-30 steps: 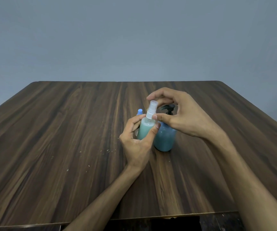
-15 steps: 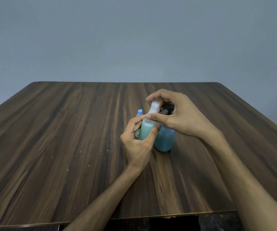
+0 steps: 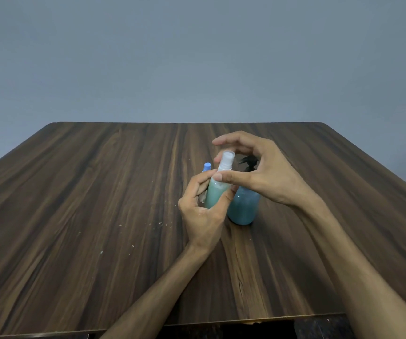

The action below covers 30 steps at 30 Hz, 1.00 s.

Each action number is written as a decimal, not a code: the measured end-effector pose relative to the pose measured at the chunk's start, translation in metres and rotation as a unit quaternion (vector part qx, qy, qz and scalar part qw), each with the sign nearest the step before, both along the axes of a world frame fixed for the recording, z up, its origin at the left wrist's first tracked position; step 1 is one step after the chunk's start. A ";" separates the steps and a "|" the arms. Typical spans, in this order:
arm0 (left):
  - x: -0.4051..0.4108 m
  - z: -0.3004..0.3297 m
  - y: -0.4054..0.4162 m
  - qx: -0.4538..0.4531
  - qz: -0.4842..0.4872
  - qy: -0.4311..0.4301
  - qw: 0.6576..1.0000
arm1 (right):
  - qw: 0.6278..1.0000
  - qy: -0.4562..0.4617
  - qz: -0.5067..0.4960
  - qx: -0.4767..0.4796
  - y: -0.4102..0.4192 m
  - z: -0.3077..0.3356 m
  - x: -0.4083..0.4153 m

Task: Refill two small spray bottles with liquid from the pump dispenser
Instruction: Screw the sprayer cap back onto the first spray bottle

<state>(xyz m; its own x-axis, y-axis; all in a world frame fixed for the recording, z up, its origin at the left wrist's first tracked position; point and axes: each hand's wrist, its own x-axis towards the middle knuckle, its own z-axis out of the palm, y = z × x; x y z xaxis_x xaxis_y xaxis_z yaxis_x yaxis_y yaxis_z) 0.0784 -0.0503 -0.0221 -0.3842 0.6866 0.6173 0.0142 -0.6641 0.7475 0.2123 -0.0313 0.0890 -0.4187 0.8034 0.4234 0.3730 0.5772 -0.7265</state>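
The left hand point(image 3: 203, 211) grips a small spray bottle point(image 3: 218, 192) around its body, fingers point(image 3: 197, 189) and thumb curled round it, holding it tilted slightly just in front of the pump dispenser point(image 3: 243, 206). The bottle looks nearly full of pale green liquid, and its clear spray head point(image 3: 226, 161) sits on top. The right hand point(image 3: 258, 172) arches over that head, thumb at the bottle's neck and the other fingers curved loosely above and behind the cap; whether they actually pinch the head or only hover around it cannot be told.

The dispenser stands on the surface point(image 3: 99, 216), holding blue liquid, its black pump partly hidden behind the right hand. A second small bottle point(image 3: 207, 167), known only by its blue cap, stands just left of the dispenser, behind the left hand's fingers; how full it is cannot be seen.

Judging by the fill level and the hand on the cap, the step in hand is most likely screwing the spray head onto this bottle. The next move calls for a firm pinch on the head, turning it while the left hand keeps the body steady and upright enough not to spill.
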 end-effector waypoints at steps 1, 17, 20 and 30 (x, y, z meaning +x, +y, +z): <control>0.000 0.000 0.000 -0.002 0.000 -0.003 1.000 | 1.000 0.004 -0.003 0.005 0.001 0.000 0.001; -0.002 -0.002 0.001 -0.002 -0.017 -0.018 1.000 | 0.999 -0.036 0.008 0.020 0.007 -0.008 0.002; -0.001 0.000 0.000 0.003 -0.021 -0.019 1.000 | 1.000 -0.018 -0.015 0.011 0.011 -0.011 -0.001; -0.001 0.001 0.000 0.006 -0.029 -0.027 0.999 | 0.999 0.014 -0.047 0.018 0.010 -0.019 0.000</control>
<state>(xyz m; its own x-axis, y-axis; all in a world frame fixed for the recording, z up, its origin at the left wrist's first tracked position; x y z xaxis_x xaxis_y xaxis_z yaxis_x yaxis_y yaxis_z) 0.0774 -0.0501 -0.0209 -0.3773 0.7008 0.6055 -0.0649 -0.6722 0.7375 0.2123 -0.0214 0.0695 -0.3301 0.8229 0.4625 0.4071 0.5662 -0.7167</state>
